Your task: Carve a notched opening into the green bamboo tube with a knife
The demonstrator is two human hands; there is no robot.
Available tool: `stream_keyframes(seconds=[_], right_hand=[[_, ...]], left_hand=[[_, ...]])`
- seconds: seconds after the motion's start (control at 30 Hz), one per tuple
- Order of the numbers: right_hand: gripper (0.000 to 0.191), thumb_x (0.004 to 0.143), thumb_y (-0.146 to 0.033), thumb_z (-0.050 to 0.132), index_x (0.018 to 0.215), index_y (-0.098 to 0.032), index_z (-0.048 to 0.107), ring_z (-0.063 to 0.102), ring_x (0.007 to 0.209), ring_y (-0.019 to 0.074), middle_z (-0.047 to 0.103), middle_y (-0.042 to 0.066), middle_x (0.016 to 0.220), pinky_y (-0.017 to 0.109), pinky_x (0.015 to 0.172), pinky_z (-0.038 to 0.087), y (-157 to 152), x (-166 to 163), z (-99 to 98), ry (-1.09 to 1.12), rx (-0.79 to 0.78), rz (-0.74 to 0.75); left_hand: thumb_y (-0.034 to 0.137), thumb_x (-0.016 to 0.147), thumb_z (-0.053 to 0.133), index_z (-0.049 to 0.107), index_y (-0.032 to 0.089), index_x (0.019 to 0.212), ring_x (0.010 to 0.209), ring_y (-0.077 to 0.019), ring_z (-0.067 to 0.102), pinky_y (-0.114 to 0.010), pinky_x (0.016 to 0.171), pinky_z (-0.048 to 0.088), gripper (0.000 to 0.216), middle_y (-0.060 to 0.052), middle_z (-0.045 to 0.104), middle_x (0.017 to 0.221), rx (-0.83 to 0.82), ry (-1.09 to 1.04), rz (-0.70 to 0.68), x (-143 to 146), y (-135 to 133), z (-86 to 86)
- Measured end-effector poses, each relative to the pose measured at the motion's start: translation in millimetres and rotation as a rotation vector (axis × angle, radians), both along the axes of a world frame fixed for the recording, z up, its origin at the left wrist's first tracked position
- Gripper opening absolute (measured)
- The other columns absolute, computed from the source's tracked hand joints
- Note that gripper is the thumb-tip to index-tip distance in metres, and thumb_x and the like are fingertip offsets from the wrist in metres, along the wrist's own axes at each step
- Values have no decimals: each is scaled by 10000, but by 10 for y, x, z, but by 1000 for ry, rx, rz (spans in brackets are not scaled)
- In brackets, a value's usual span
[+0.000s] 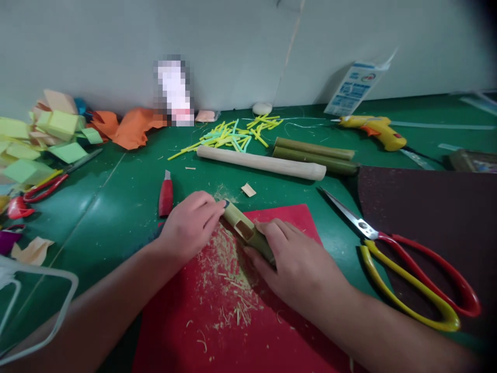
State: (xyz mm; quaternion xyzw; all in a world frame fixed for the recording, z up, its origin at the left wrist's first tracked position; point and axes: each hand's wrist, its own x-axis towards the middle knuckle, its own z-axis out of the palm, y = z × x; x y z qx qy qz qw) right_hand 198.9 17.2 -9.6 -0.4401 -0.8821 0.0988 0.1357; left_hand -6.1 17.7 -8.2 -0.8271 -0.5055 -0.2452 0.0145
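Note:
A green bamboo tube [233, 213] with a rectangular slot cut in its side lies tilted above the red sheet [295, 220]. My right hand [301, 256] is wrapped round its near end. At the tube's far end, my left hand [192, 224] is closed in a pinch. A small dark edge shows at those left fingertips, too little to name. Pale shavings and dust [233, 267] are scattered on the sheet beneath the tube. Just beyond my left hand lies a red-handled cutting blade [166, 196]. A small pale bamboo chip [248, 190] rests beyond the tube.
Large scissors [373, 233] lie open at the right, by a dark brown sheet [427, 217]. Farther back are a pale stick [260, 163], green bamboo pieces [316, 155], cut straws [229, 137] and a yellow glue gun [373, 129]. Coloured papers [58, 129] are heaped at left.

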Motion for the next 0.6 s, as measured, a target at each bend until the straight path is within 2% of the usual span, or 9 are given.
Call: stream_keyframes(seconds=[0.13,0.27,0.4,0.6], right_hand=[[156,807,-304,527,865,-160,540,546,679,206,582,58,776,301,555,370,-3,14,-6,6,28,4],[164,808,-302,531,892,-162,537,548,691,202,584,54,787,296,559,366,-8,17,-9,17,31,5],[157,805,-297,520,888,-166,538,542,687,205,585,54,777,300,555,359,-13,9,-12,-2,55,-4],[90,728,-250,536,790,-185,528,520,732,222,561,45,741,332,620,354,16,88,29,-64,186,-1]], left_hand=[[223,913,431,629,149,963,774,-140,554,-275,708,482,217,-56,601,827,-6,14,-45,-7,-1,-5],[228,910,444,632,140,960,779,-141,549,-282,716,476,214,-58,594,831,-4,-35,2,2,-3,-25],[229,905,457,637,148,962,784,-136,549,-273,724,476,205,-50,596,835,-31,-60,-28,-15,4,-41],[194,883,496,633,135,993,778,-132,552,-263,715,471,185,-55,598,853,3,-42,-21,-93,-17,-9]])
